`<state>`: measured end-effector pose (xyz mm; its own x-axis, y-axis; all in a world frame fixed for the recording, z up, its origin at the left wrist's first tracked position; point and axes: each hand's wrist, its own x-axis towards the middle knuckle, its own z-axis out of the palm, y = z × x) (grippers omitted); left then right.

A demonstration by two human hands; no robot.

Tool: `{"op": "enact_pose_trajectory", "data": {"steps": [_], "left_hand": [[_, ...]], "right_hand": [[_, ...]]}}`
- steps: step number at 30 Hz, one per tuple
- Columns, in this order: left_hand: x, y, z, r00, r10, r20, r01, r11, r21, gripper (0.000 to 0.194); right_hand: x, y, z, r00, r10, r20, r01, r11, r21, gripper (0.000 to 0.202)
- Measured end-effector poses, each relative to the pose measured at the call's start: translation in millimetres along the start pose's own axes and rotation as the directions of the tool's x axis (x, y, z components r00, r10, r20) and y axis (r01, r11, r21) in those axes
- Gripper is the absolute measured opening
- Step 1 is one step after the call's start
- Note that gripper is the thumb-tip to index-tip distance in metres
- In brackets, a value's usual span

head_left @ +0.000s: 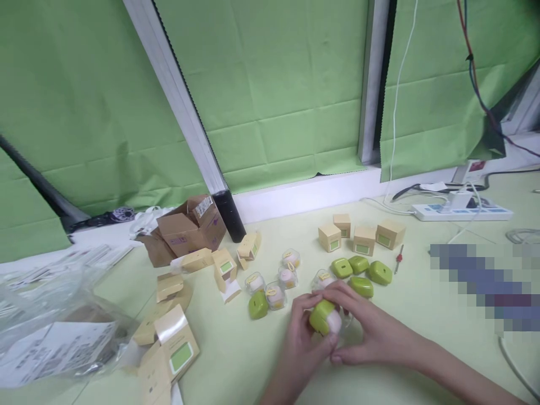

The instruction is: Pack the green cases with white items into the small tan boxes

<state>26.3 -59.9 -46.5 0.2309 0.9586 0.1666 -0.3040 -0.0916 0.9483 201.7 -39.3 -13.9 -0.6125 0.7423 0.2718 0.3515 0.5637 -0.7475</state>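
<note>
Near the table's front, my left hand (301, 343) wraps its fingers round a green case (321, 316) with a pale pink rounded piece (334, 322) showing at its right side. My right hand (363, 332) closes round the same item from the right, its fingertips over the top and thumb below. Just behind my hands lies a clear-wrapped pink item (323, 278). More wrapped pink items (275, 295) lie to the left beside a single green case (258, 305). Several green cases (361, 287) rest behind my right hand.
Small closed tan boxes (364, 240) stand at the back right, near a red-handled tool (399, 259) and a power strip (464, 212). Opened tan boxes (181, 351), a brown carton (192, 228), a black cylinder (230, 215) and plastic bags (59, 343) are at left.
</note>
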Motion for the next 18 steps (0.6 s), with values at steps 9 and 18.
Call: {"op": "enact_pose_trajectory", "data": {"steps": [9, 18], "left_hand": [[3.5, 20.2, -12.3, 0.978, 0.136, -0.157, -0.073, 0.932, 0.356, 0.034], [-15.1, 71.3, -73.4, 0.897, 0.408, -0.17, 0.142, 0.097, 0.985, 0.026]], "right_hand": [[3.6, 14.7, -5.3, 0.933, 0.316, -0.173, -0.182, 0.829, 0.529, 0.038], [5.3, 16.6, -10.3, 0.975, 0.188, -0.119, -0.166, 0.971, 0.17, 0.034]]}}
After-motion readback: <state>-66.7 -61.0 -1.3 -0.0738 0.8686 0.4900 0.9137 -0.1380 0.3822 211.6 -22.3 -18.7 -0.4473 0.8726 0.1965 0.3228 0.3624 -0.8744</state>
